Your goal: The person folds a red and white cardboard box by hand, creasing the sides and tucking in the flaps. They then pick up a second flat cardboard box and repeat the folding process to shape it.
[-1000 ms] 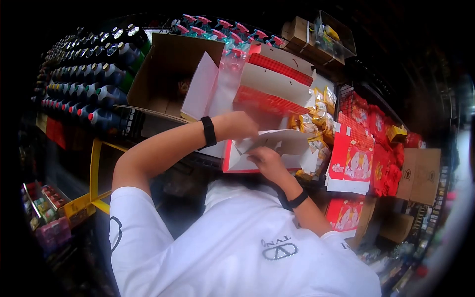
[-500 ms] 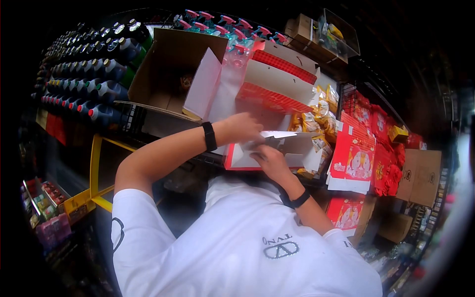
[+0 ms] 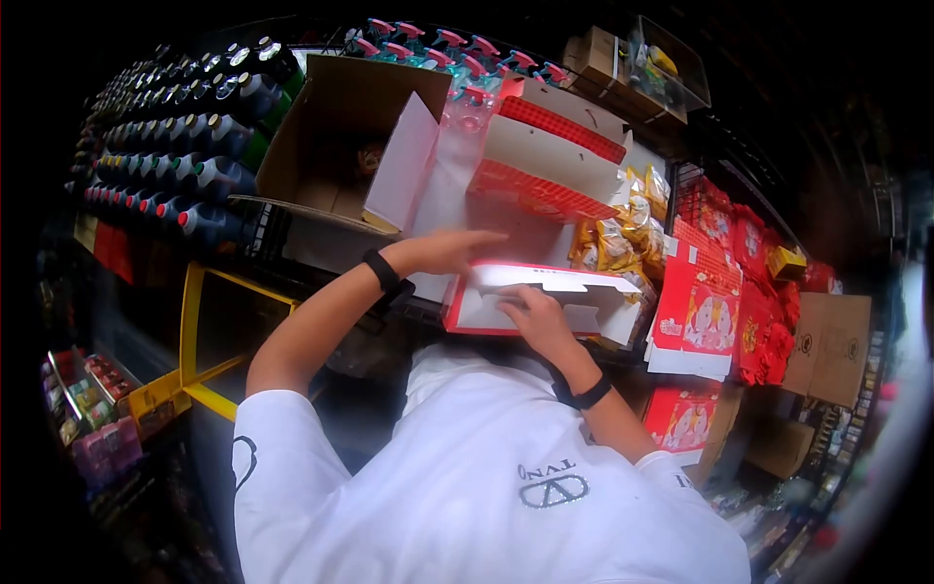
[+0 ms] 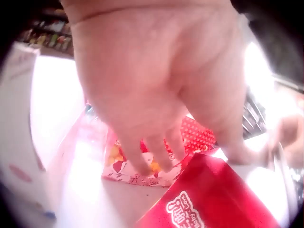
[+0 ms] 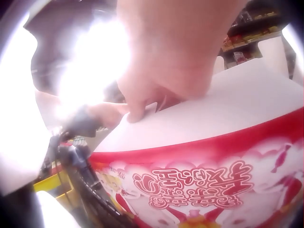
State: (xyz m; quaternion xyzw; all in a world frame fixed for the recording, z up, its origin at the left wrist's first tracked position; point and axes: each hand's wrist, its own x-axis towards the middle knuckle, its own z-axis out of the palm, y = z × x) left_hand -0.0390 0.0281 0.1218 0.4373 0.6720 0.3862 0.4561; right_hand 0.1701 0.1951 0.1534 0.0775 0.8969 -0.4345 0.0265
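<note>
A red-and-white carton (image 3: 473, 310) lies at the near table edge with its white inside facing up. My left hand (image 3: 443, 251) is over its left end, fingers extended; in the left wrist view the left hand (image 4: 156, 90) hangs above the red printed side (image 4: 209, 194), its thumb near a white flap. The right hand (image 3: 538, 321) reaches into the carton's opening. From the right wrist, this hand (image 5: 166, 61) pinches a white flap (image 5: 190, 118) at its edge, thumb on the near side; some fingertips are hidden.
Beyond are red boxes with raised flaps (image 3: 545, 151), an open brown carton (image 3: 331, 127) and pink-topped spray bottles (image 3: 472, 68). Gold packets (image 3: 623, 234) and flat red cartons (image 3: 696, 307) are at the right. Dark bottles (image 3: 209, 175) fill the left.
The left hand has moved slightly left, off the flap, and its fingers have straightened. The carton's far white flap now lies lower and flatter. The right hand has barely moved.
</note>
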